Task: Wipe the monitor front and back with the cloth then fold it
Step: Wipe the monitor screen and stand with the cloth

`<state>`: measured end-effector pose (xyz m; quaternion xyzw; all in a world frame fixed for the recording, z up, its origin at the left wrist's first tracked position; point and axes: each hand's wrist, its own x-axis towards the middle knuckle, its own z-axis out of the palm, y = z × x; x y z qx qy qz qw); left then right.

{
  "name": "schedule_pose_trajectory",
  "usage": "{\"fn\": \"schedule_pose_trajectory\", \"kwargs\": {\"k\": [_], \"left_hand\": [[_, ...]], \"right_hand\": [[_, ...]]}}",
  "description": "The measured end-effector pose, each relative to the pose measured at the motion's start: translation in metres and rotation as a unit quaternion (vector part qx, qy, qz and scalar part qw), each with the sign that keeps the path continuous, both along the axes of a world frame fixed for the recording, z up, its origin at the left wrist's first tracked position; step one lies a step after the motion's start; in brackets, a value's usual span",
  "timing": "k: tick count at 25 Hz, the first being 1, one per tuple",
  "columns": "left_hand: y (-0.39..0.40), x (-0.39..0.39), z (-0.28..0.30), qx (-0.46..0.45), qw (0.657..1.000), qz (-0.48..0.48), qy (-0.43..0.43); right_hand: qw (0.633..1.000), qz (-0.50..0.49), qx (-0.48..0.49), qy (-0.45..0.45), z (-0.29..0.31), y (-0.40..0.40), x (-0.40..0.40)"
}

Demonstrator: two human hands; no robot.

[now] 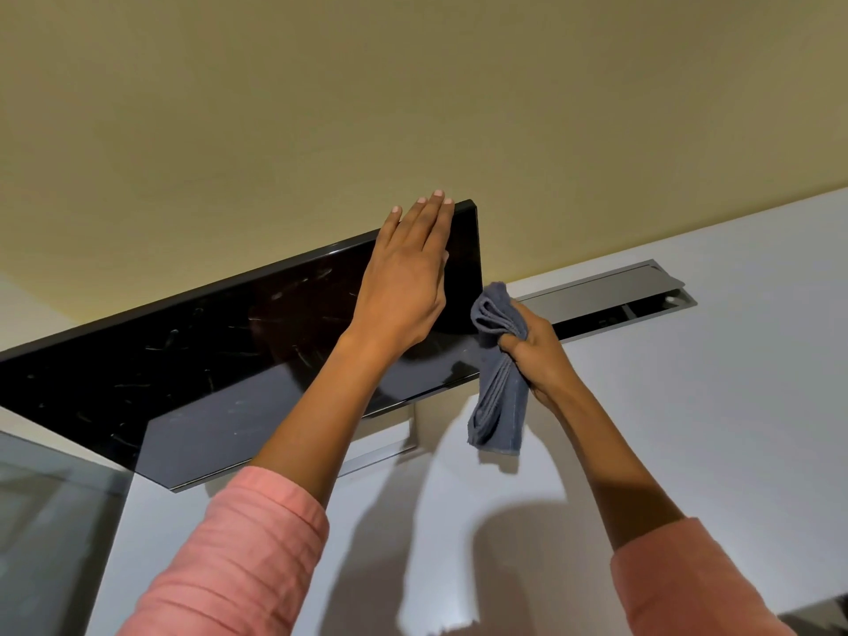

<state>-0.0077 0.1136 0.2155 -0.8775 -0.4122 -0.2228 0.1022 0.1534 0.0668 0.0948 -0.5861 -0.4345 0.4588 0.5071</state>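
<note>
Monitor (238,355) stands on the white worktop (711,406), toward its far edge by the yellow wall (413,84); dark screen faces the person, and its stand (415,433) shows only partly below the bottom bezel. Screen shows smears and streaks across most of its face.

Left hand (404,286): fingers straight and together, palm flat on the screen near its upper right corner, fingertips reaching the top edge. It holds nothing; judged to be steadying the panel.

Right hand (537,351): fingers curled tight round the grey cloth (498,387), just beside the monitor's right edge. Cloth is bunched, one end poking above the fist, the longer end hanging free below, clear of the worktop.

Handling, judged:
- Cloth: soft, light, limp. Drapes under its own weight, so it needs gathering into a pad for wiping and laying flat on the worktop for folding. Take it by corners to fold.
- Monitor: rigid, thin panel on a narrow stand, likely to tip or swivel if pushed on one side. Glossy face marks easily; light pressure only. Brace at the bezel or top edge, not mid-screen.

A recessed metal cable tray (610,291) lies in the worktop behind the right hand.
</note>
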Motion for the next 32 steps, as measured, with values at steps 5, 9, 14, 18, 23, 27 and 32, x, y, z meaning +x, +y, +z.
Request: {"fn": "schedule_pose_trajectory", "kwargs": {"k": [5,9,14,18,23,27,32], "left_hand": [[-0.001,0.001,-0.001,0.003,1.0,0.001,0.002],[0.001,-0.003,-0.004,0.02,1.0,-0.001,0.022],[0.0,-0.001,-0.002,0.017,1.0,0.003,0.024],[0.0,-0.001,-0.002,0.014,1.0,0.008,0.023],[-0.001,-0.001,-0.001,0.008,1.0,0.006,0.018],[-0.002,-0.002,-0.001,0.009,1.0,0.006,0.023],[-0.003,-0.009,0.002,0.008,0.999,-0.001,0.031]], "right_hand": [[0.999,-0.007,-0.041,-0.006,-0.024,0.016,-0.002],[0.99,0.011,-0.134,-0.035,-0.06,0.005,-0.006],[0.993,-0.001,-0.117,-0.034,-0.054,-0.005,-0.008],[0.998,-0.01,-0.056,0.011,-0.016,-0.011,-0.008],[0.999,-0.021,0.032,0.038,0.026,0.008,-0.005],[0.999,-0.022,-0.024,0.018,0.004,0.016,-0.005],[0.992,-0.004,-0.126,-0.013,-0.043,-0.004,-0.01]]}}
